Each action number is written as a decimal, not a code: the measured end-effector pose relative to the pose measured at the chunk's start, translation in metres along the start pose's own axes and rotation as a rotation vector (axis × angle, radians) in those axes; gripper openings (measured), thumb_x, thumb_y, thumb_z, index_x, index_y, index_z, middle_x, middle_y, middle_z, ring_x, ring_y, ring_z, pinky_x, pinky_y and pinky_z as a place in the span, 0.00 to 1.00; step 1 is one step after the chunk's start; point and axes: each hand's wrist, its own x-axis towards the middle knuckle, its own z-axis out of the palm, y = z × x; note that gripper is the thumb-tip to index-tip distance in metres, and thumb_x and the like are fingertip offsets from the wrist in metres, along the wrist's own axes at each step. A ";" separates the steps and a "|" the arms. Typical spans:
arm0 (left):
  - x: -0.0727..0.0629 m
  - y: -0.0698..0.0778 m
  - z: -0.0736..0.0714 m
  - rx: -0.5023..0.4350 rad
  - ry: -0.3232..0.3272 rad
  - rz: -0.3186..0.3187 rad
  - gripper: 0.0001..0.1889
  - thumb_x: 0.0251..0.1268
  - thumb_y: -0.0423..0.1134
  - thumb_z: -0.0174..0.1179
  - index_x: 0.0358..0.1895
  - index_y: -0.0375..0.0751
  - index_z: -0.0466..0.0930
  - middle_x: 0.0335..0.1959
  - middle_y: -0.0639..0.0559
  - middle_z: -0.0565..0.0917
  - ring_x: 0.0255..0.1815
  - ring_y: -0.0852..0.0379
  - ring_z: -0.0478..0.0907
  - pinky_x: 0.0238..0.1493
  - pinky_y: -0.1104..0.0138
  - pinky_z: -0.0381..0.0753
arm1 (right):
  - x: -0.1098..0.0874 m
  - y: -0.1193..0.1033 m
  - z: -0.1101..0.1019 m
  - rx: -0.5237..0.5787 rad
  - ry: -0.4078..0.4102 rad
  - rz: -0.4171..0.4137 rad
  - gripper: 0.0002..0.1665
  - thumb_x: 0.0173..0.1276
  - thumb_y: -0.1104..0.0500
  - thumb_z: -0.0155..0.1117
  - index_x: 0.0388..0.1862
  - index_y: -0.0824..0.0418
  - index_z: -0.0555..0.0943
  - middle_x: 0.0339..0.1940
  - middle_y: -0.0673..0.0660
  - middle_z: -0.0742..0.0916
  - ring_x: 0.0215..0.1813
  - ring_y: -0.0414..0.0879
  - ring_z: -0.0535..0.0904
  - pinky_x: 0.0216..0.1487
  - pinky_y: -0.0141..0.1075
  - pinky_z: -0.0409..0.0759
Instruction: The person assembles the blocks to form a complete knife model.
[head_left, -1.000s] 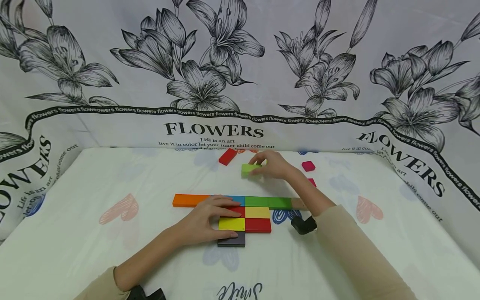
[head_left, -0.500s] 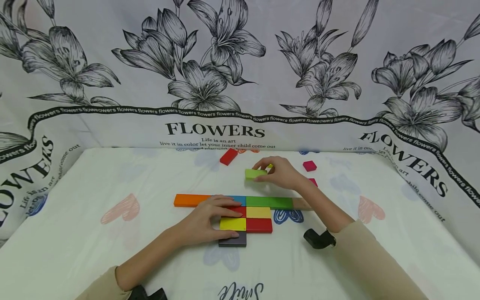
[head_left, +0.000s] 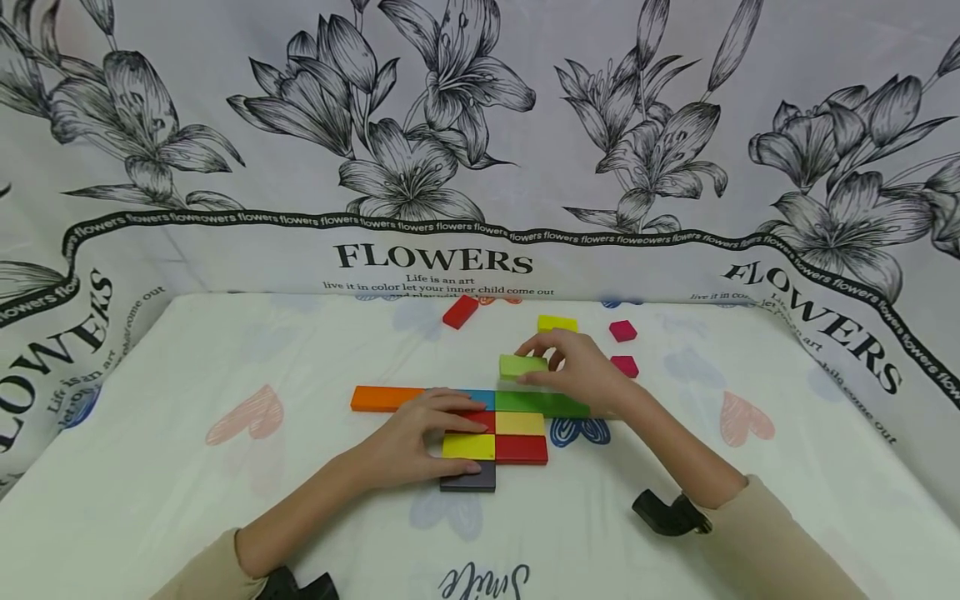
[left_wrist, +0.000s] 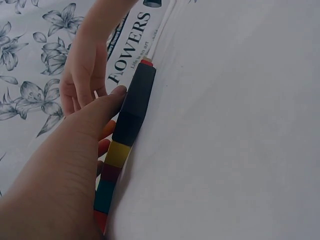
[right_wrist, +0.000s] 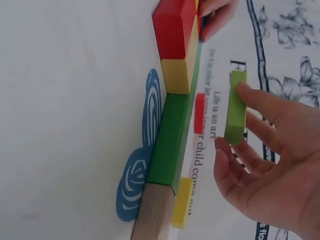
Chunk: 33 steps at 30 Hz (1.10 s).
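Observation:
My right hand (head_left: 577,367) pinches a light green block (head_left: 522,367) between thumb and fingers, just behind a flat row of blocks; the right wrist view shows that block (right_wrist: 236,107) apart from the row. My left hand (head_left: 408,442) rests on the layout, fingers reaching over a red block and thumb on the dark grey block (head_left: 468,477). An orange block (head_left: 382,398), a blue block (head_left: 482,398) and a green block (head_left: 551,404) form the long row, with a wooden block (right_wrist: 152,210) at its right end. Yellow (head_left: 468,447), pale yellow (head_left: 520,424) and red blocks (head_left: 521,450) lie in front.
Behind the row lie a loose red block (head_left: 460,312), a yellow block (head_left: 557,323) and two pink pieces (head_left: 622,331). A white printed cloth (head_left: 225,500) covers the surface; a flower-printed curtain (head_left: 285,250) hangs behind it.
My right hand has brought the light green block nearer and slightly to the right, towards the green block. The yellow block behind it has come into view. My left hand stays put.

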 end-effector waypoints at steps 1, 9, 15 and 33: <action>0.000 0.000 0.000 -0.001 0.000 0.000 0.23 0.61 0.51 0.77 0.60 0.55 0.90 0.70 0.59 0.81 0.74 0.51 0.70 0.72 0.42 0.72 | -0.002 -0.001 0.000 -0.005 0.004 -0.005 0.21 0.69 0.55 0.77 0.58 0.59 0.87 0.49 0.58 0.86 0.46 0.50 0.81 0.47 0.37 0.82; 0.000 0.000 0.001 0.014 0.017 0.032 0.23 0.62 0.52 0.76 0.60 0.54 0.90 0.69 0.57 0.82 0.73 0.49 0.71 0.71 0.40 0.72 | -0.018 -0.007 0.003 -0.041 0.045 -0.064 0.21 0.65 0.55 0.80 0.55 0.60 0.88 0.46 0.57 0.87 0.42 0.48 0.81 0.42 0.36 0.84; -0.001 -0.001 0.002 0.014 0.021 0.035 0.22 0.62 0.52 0.77 0.59 0.54 0.90 0.69 0.57 0.82 0.73 0.49 0.71 0.71 0.41 0.72 | -0.032 -0.010 0.007 -0.059 0.064 -0.093 0.20 0.64 0.55 0.81 0.53 0.58 0.88 0.45 0.55 0.87 0.41 0.45 0.81 0.41 0.34 0.84; -0.001 0.000 0.002 0.012 0.024 0.036 0.23 0.62 0.52 0.77 0.60 0.54 0.90 0.69 0.58 0.82 0.73 0.49 0.71 0.72 0.41 0.72 | -0.068 -0.017 0.019 -0.068 0.059 -0.075 0.17 0.62 0.51 0.82 0.49 0.50 0.89 0.38 0.44 0.85 0.37 0.41 0.78 0.34 0.34 0.79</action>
